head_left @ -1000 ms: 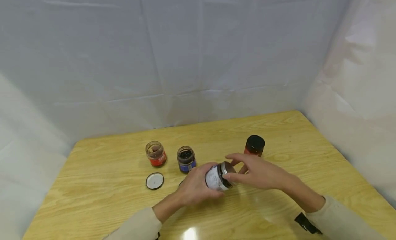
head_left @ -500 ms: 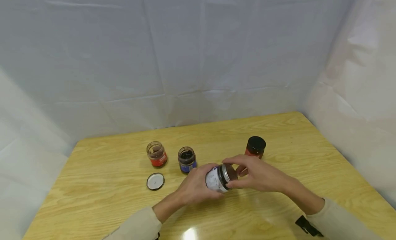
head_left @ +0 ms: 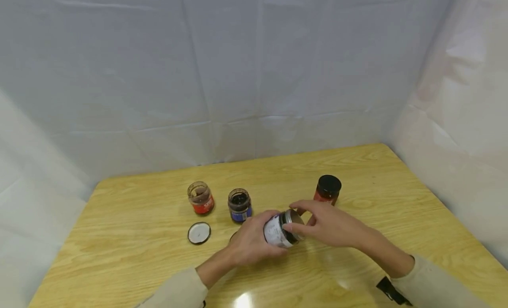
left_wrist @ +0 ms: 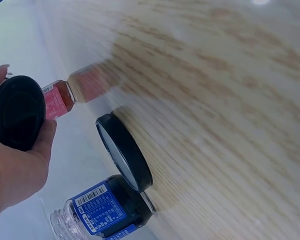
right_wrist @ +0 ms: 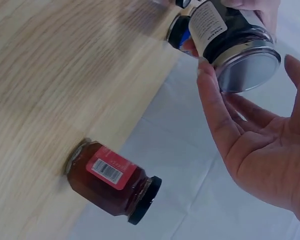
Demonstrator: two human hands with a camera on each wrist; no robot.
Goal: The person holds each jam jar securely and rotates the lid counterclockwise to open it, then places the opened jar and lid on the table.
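My left hand (head_left: pixel 254 242) grips a dark jar with a white label (head_left: pixel 274 231), tilted above the table with its silver lid (right_wrist: pixel 247 70) facing right. In the left wrist view, the jar's dark round base (left_wrist: pixel 17 112) shows between the fingers. My right hand (head_left: pixel 331 222) is spread around the lid. In the right wrist view, one fingertip (right_wrist: pixel 205 70) touches the lid's edge, while another digit stands apart from it. Behind the left hand is an uncapped jar with a blue label (head_left: pixel 239 205), upright and dark inside.
An uncapped red-label jar (head_left: pixel 202 204) stands left, with an upturned lid (head_left: pixel 199 233) in front. A dark lid (left_wrist: pixel 124 152) lies beside the blue-label jar, mostly hidden by the left hand in the head view. A black-capped red-label jar (head_left: pixel 328 186) stands behind the right hand.
Half a second ago the right fingers were closed around the silver lid; now they have loosened and turned back around it. The left hand and its jar have stayed nearly in place.
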